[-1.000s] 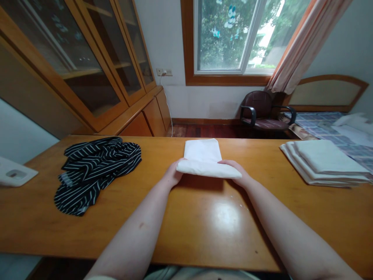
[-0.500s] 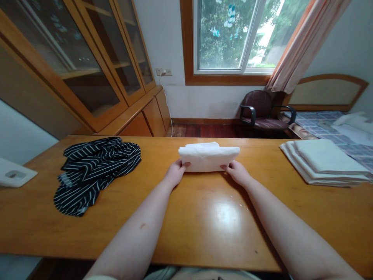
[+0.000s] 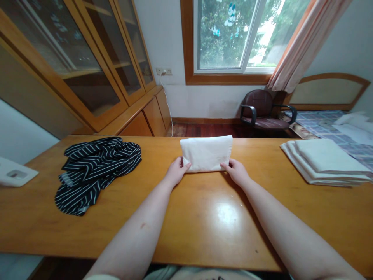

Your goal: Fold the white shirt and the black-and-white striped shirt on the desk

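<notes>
A white folded cloth lies near the far edge of the wooden table, straight ahead of me. My left hand grips its near left corner, thumb on top and fingers underneath. At the near right corner, my right hand pinches the cloth in the same way. The cloth's upper face is fairly flat, with its far edge a little above the table's back edge in view. Its underside is hidden.
A black striped garment lies crumpled on the left of the table. On the right sits a stack of folded white cloths. A white object with a slot is at the left edge. Beyond the table stands an armchair.
The cloth's bunched upper part has come down flatter, so a broad smooth face now shows. Both hands stay at its near corners, almost unmoved.
</notes>
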The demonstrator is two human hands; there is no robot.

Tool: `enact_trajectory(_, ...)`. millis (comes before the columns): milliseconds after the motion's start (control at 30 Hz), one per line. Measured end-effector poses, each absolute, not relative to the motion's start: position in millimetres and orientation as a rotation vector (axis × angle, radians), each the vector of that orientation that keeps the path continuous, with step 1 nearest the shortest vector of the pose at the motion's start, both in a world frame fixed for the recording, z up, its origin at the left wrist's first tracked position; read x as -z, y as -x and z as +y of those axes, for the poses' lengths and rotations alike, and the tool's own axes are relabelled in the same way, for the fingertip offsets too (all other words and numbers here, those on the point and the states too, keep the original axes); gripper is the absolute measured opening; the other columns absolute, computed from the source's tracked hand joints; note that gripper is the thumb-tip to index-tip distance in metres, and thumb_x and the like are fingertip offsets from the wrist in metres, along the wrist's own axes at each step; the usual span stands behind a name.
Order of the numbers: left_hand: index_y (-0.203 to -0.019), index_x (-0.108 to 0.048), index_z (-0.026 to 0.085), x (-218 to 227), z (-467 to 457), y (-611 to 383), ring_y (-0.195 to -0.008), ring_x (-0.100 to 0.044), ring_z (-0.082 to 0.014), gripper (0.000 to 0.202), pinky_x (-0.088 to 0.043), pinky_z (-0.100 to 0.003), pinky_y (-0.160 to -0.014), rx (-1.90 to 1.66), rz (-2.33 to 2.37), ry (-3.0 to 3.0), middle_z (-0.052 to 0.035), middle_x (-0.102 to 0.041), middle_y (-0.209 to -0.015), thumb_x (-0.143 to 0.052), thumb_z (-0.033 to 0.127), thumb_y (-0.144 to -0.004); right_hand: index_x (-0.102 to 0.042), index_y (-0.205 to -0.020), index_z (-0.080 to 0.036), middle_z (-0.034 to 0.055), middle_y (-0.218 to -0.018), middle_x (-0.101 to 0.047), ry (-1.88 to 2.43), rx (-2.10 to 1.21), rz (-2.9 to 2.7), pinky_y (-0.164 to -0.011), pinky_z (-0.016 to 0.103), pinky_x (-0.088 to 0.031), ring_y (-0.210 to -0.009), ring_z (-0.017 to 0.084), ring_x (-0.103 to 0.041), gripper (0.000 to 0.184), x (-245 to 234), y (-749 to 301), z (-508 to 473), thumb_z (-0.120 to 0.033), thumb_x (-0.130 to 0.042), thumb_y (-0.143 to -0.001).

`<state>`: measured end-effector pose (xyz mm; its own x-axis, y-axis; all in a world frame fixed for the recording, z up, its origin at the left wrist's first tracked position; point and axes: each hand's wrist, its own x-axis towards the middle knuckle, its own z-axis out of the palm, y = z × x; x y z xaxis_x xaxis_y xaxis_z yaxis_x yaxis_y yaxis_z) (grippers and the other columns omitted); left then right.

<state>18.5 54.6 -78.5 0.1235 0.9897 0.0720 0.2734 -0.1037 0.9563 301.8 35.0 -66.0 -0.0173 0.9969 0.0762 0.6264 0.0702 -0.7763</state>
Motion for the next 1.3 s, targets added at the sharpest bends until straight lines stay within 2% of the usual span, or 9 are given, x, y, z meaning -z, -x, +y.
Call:
enact_trajectory(100,-0.102,-0.056,0.015,75.0,53.7,-20.0,-0.091,-0.063,-0.0218,0.038,-0.048,-0.032,-0.079,-1.033,1.350,-1.527,-0.0106,-0.067,-0.103,-0.059,0.042,-0.075,-0.061,-0.098,-0.015,0.0062,-0.084,-0.067,1.655,-0.718,-1.693,-0.068,0.030,-0.044,-0.074,0.020,-0.059,0.035,69.1,-301.7,37.5,-0.043,-0.056,-0.077)
enact_trajectory(233,-0.091,-0.062,0.017,67.1,51.0,-19.9,-0.076,-0.063,-0.0214,0.033,-0.044,-0.029,-0.069,-0.914,1.620,-1.652,-0.0070,-0.068,-0.082,-0.056,0.046,-0.076,-0.049,-0.123,-0.013,0.0055,-0.083,-0.066,1.721,-0.681,-1.704,-0.067,0.031,-0.044,-0.073,0.019,-0.059,0.054,70.4,-300.3,38.8,-0.043,-0.057,-0.078)
enact_trajectory(433,-0.083,-0.063,0.017,55.0,45.2,-22.7,-0.067,-0.059,-0.0230,0.034,-0.038,-0.029,-0.060,-0.654,1.887,-1.808,-0.0074,-0.064,-0.070,-0.049,0.048,-0.080,-0.047,-0.128,-0.013,0.0059,-0.081,-0.066,1.759,-0.657,-1.808,-0.066,0.030,-0.043,-0.072,0.020,-0.059,0.052,60.8,-295.7,33.4,-0.041,-0.050,-0.083)
enact_trajectory(667,-0.109,-0.057,0.015,49.1,42.6,-22.8,-0.090,-0.062,-0.0263,0.041,-0.043,-0.029,-0.070,-0.490,1.908,-1.766,-0.0137,-0.067,-0.101,-0.057,0.039,-0.076,-0.053,-0.124,-0.016,0.0115,-0.106,-0.066,1.735,-0.576,-1.947,-0.080,0.033,-0.044,-0.095,0.025,-0.061,0.041,58.6,-292.3,31.2,-0.034,-0.039,-0.089)
enact_trajectory(800,-0.117,-0.054,0.016,50.0,42.1,-16.3,-0.095,-0.062,-0.0252,0.045,-0.045,-0.030,-0.076,-0.523,1.908,-1.683,-0.0125,-0.067,-0.104,-0.049,0.044,-0.082,-0.056,-0.119,-0.016,0.0110,-0.102,-0.068,1.667,-0.607,-2.033,-0.079,0.033,-0.045,-0.092,0.024,-0.062,0.038,58.7,-297.2,30.0,-0.031,-0.038,-0.089)
enact_trajectory(900,-0.112,-0.058,0.013,53.2,44.3,-13.9,-0.102,-0.059,-0.0269,0.047,-0.044,-0.034,-0.083,-0.655,1.969,-1.678,-0.0162,-0.065,-0.107,-0.038,0.048,-0.087,-0.058,-0.115,-0.017,0.0084,-0.093,-0.069,1.588,-0.698,-2.014,-0.076,0.033,-0.046,-0.085,0.022,-0.063,0.036,61.1,-302.2,30.4,-0.034,-0.040,-0.088)
enact_trajectory(967,-0.115,-0.057,0.011,58.1,47.7,-14.0,-0.106,-0.058,-0.0263,0.046,-0.043,-0.035,-0.088,-0.767,1.930,-1.663,-0.0182,-0.061,-0.115,-0.042,0.045,-0.087,-0.058,-0.113,-0.017,0.0082,-0.092,-0.069,1.561,-0.732,-1.897,-0.076,0.034,-0.048,-0.083,0.021,-0.063,0.037,64.9,-303.8,32.1,-0.038,-0.042,-0.087)
enact_trajectory(1167,-0.132,-0.044,0.016,83.3,60.2,-14.7,-0.120,-0.049,-0.0247,0.066,-0.036,-0.035,-0.102,-1.031,1.676,-1.524,-0.0155,-0.050,-0.133,-0.068,0.029,-0.072,-0.039,-0.134,-0.017,0.0137,-0.132,-0.051,1.391,-0.865,-1.525,-0.095,0.040,-0.043,-0.113,0.022,-0.054,0.057,84.4,-303.0,41.9,-0.038,-0.052,-0.082)
enact_trajectory(1300,-0.135,-0.040,0.019,90.0,62.4,-16.2,-0.124,-0.046,-0.0245,0.073,-0.034,-0.036,-0.105,-1.072,1.541,-1.444,-0.0128,-0.047,-0.137,-0.071,0.022,-0.069,-0.033,-0.137,-0.016,0.0144,-0.133,-0.049,1.267,-1.027,-1.497,-0.101,0.042,-0.038,-0.118,0.022,-0.050,0.061,90.5,-302.5,43.3,-0.036,-0.052,-0.082)
